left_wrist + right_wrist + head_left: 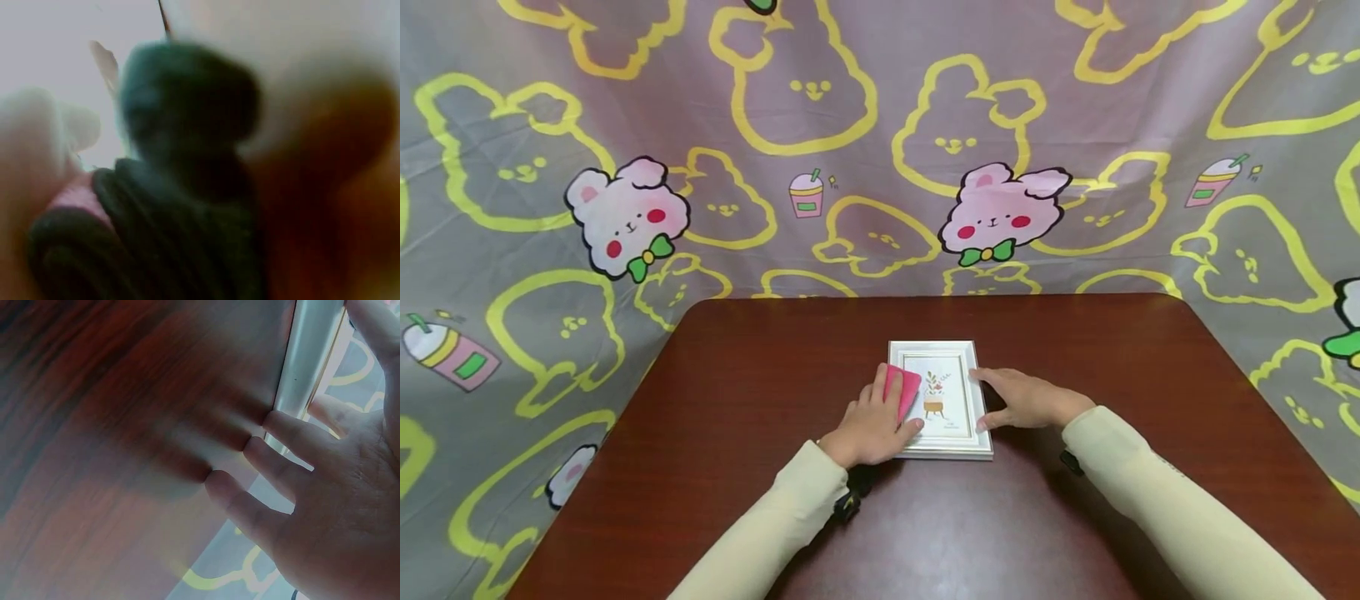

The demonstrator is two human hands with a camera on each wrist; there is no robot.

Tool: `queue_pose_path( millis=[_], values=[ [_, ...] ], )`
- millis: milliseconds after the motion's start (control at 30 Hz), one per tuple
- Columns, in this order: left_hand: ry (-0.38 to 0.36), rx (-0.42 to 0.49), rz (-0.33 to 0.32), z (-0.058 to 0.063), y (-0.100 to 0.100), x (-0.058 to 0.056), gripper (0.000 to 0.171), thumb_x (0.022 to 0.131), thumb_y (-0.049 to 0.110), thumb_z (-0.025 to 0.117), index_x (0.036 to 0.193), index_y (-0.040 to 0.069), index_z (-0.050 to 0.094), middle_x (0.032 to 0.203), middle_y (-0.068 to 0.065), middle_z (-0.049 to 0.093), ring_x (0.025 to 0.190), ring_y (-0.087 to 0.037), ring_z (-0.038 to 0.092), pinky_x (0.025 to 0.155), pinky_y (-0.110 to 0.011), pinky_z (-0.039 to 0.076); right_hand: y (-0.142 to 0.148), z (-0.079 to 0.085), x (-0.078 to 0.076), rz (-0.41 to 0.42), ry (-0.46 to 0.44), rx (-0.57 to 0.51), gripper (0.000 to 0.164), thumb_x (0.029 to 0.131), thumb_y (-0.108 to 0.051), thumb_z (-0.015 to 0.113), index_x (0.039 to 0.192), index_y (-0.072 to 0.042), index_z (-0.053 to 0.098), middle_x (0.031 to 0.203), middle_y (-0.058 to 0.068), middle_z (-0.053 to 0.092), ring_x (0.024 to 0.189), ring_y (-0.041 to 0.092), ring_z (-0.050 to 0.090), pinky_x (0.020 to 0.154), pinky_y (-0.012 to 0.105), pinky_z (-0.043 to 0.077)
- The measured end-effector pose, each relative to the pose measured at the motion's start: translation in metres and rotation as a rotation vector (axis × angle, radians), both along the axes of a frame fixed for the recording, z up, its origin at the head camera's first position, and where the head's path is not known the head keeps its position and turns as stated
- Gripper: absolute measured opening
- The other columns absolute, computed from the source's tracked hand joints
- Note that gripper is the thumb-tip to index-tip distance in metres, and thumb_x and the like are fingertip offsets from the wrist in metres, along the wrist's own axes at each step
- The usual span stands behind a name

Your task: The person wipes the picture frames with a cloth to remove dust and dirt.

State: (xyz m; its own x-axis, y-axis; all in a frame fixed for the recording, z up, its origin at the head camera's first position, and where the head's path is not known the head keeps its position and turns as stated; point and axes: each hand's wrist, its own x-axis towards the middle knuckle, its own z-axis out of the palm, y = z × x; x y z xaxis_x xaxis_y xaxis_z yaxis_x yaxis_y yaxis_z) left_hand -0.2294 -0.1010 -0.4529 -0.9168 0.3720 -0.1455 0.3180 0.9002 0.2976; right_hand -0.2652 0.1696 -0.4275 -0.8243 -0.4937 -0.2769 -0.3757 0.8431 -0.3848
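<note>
A white picture frame (984,444) lies flat on the brown table, its print showing a potted plant on a small stool. Over its left side my left hand (872,429) presses a pink cloth (910,387) down with extended fingers, the thumb spread apart over the lower part of the frame. Blur and dark wrist gear hide most of the left wrist view. At the frame's right edge is my right hand (1026,400), its thumb and a fingertip touching the border. In the right wrist view the other fingers (247,509) stretch out, fairly straight, at the tabletop beside the frame.
The dark red-brown table (760,358) has rounded far corners. A grey-pink curtain (865,108) with yellow-outlined cartoon animals hangs behind it and along both sides. Both forearms wear pale sleeves (1157,475), with dark wrist devices (847,505) beneath.
</note>
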Motion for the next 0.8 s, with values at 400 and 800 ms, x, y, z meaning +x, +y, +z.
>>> queue_pose_path(
  millis=[400, 800],
  values=[
    [0.026, -0.022, -0.014, 0.004, -0.002, 0.039, 0.090, 0.096, 0.056, 0.050, 0.159, 0.004, 0.013, 0.167, -0.021, 0.006, 0.146, -0.040, 0.031, 0.108, -0.057, 0.040, 0.003, 0.000, -0.002, -0.013, -0.005, -0.009, 0.095, 0.084, -0.050, 0.074, 0.154, -0.005, 0.030, 0.154, 0.024, 0.039, 0.143, 0.041, 0.037, 0.114, 0.058, 0.035],
    [-0.011, -0.011, -0.009, 0.010, -0.002, 0.043, 0.088, 0.096, 0.055, 0.050, 0.159, 0.004, 0.015, 0.167, -0.020, 0.006, 0.145, -0.040, 0.032, 0.107, -0.062, 0.038, 0.004, -0.003, 0.001, 0.006, 0.010, -0.020, 0.094, 0.084, -0.050, 0.074, 0.154, -0.006, 0.031, 0.154, 0.023, 0.040, 0.143, 0.042, 0.037, 0.113, 0.058, 0.035]
  ],
)
